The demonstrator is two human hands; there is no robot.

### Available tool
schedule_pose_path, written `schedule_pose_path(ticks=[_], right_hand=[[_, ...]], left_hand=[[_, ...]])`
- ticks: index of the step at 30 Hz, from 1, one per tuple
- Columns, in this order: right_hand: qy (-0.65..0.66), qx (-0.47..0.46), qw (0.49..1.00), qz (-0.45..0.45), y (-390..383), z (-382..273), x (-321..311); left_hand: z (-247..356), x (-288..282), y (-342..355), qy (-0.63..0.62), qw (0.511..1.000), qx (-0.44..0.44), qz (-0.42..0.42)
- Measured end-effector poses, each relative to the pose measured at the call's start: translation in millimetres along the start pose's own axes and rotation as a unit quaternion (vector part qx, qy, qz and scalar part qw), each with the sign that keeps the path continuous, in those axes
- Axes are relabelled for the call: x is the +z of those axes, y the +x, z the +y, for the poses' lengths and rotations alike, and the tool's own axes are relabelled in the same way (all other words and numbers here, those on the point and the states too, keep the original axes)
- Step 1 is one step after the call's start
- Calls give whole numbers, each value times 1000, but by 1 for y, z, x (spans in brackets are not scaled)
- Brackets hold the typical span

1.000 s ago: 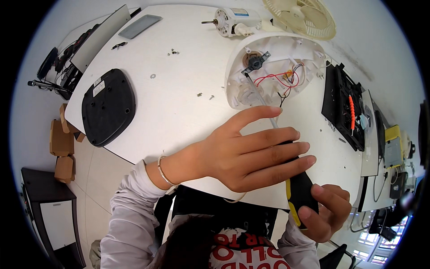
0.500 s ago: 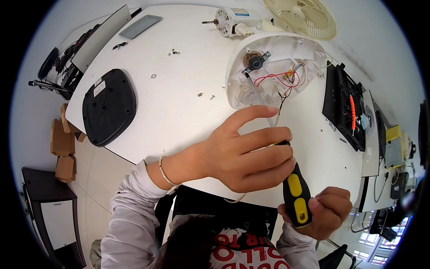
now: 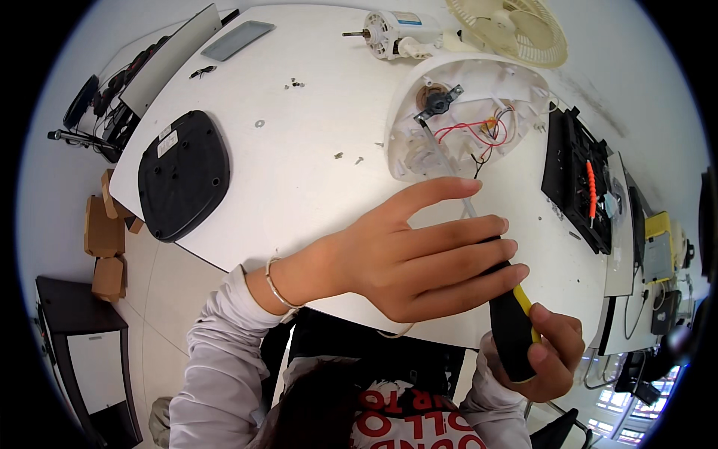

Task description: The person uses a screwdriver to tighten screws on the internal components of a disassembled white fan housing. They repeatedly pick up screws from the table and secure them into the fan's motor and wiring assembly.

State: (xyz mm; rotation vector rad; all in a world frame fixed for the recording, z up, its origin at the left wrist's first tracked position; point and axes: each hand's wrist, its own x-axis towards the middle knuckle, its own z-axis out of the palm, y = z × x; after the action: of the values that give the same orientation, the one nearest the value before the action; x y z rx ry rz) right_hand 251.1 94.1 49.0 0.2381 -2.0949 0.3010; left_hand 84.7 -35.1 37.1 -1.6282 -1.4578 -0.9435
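Observation:
My right hand [image 3: 550,352] grips the black and yellow handle of a long screwdriver [image 3: 514,329] near the table's front edge. Its thin shaft runs up and left into the open white fan base shell [image 3: 516,86], ending at a black part on a metal bracket [image 3: 437,101]. Red and black wires [image 3: 471,135] lie inside the shell. My left hand [image 3: 415,251] lies flat over the shaft and the top of the handle, fingers stretched to the right and touching the tool.
A black oval base plate [image 3: 182,173] lies at the table's left. A fan motor [image 3: 400,31] and cream fan grille [image 3: 516,26] sit at the back. Small screws [image 3: 348,157] and a washer [image 3: 259,123] lie loose. A black panel with an orange tool [image 3: 580,176] lies right.
The handle has turned in my right hand, so the yellow strip that faced up now shows at its side. My left fingers slid a little further right over the handle.

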Motion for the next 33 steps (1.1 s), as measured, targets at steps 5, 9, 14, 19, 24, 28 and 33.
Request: schedule_pose_path(ticks=[5, 9, 14, 19, 24, 28, 33], right_hand=[[2, 36, 999, -28, 4, -9, -6], [22, 26, 997, -63, 0, -8, -6], [56, -24, 998, -30, -1, -1, -9], [30, -39, 998, -40, 6, -2, -14], [51, -69, 996, -9, -3, 9, -18], [41, 11, 997, 60, -10, 11, -21], [-32, 19, 997, 61, -17, 21, -35]], left_hand=[[-4, 6, 1, -9, 1000, 21, 21], [-5, 9, -3, 21, 999, 29, 31], [-11, 12, -1, 18, 998, 41, 39], [-18, 11, -1, 21, 997, 60, 34], [-48, -18, -7, -10, 997, -15, 72], [-88, -23, -10, 7, 943, -269, 198], [-108, -20, -41, 0, 901, -423, -99]])
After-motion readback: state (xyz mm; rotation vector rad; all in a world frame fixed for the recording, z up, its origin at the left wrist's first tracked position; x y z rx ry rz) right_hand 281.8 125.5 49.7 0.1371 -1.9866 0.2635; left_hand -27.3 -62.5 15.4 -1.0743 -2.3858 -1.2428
